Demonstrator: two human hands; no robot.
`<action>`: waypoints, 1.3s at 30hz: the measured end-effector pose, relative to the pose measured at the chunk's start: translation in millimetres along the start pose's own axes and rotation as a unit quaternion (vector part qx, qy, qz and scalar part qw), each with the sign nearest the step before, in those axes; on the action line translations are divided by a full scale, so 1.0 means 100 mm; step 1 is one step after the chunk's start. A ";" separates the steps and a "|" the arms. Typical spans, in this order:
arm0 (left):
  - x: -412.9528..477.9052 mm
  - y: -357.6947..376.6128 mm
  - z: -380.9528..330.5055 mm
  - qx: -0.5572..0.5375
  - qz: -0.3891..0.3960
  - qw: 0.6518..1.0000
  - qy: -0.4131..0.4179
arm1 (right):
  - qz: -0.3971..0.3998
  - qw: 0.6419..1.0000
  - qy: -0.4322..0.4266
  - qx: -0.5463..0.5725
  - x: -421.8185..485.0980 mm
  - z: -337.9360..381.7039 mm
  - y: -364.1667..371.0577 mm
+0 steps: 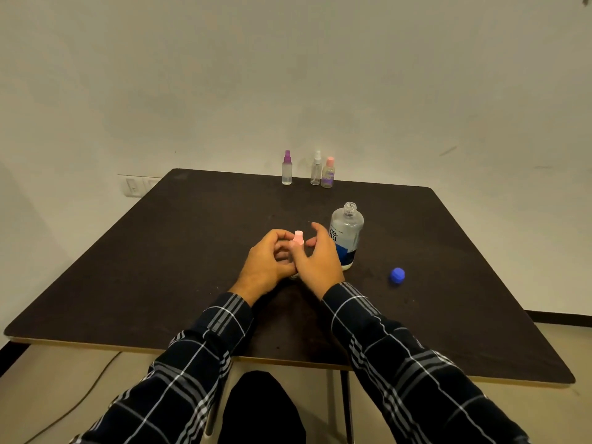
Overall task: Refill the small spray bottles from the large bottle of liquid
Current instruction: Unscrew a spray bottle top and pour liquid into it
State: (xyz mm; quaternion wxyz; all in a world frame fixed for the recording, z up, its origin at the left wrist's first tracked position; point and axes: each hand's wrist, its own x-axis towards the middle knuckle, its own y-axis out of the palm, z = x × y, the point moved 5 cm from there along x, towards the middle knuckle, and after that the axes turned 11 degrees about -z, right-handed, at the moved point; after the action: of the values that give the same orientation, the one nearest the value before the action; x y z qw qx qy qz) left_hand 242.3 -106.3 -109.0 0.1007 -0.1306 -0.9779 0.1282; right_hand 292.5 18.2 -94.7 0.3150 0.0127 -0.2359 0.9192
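The dark, matte counter carries the large bottle, clear smooth plastic with an open mouth, upright just right of your right hand. Your left hand curls its fingers round the small bottle, which stands upright between both hands, long axis vertical. Your right thumb and finger appear to pinch its pink top, forefinger raised. The ribbed blue cap lies further right.

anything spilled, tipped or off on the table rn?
No spill visible. The large bottle stands upright but uncapped, its blue cap lying apart on the table to its right, normal mid-refill. The left hand grips the pink-topped bottle. The three small bottles at the far edge stand upright.
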 end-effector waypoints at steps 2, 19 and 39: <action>0.00 0.00 0.01 0.011 -0.009 1.000 0.003 | -0.040 0.999 0.011 0.000 -0.02 0.00 -0.03; 0.01 0.00 -0.03 0.013 -0.003 1.000 0.008 | -0.066 0.993 -0.070 -0.075 0.01 0.15 -0.10; 0.04 0.01 0.02 0.033 -0.004 0.999 0.014 | -0.094 0.990 -0.103 0.011 0.01 0.26 -0.15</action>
State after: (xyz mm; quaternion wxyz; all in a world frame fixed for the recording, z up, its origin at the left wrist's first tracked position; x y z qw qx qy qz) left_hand 238.4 -105.0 -110.7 0.1188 -0.1252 -0.9722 0.1581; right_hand 297.6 17.6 -65.0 0.3740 0.1333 -0.2546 0.8818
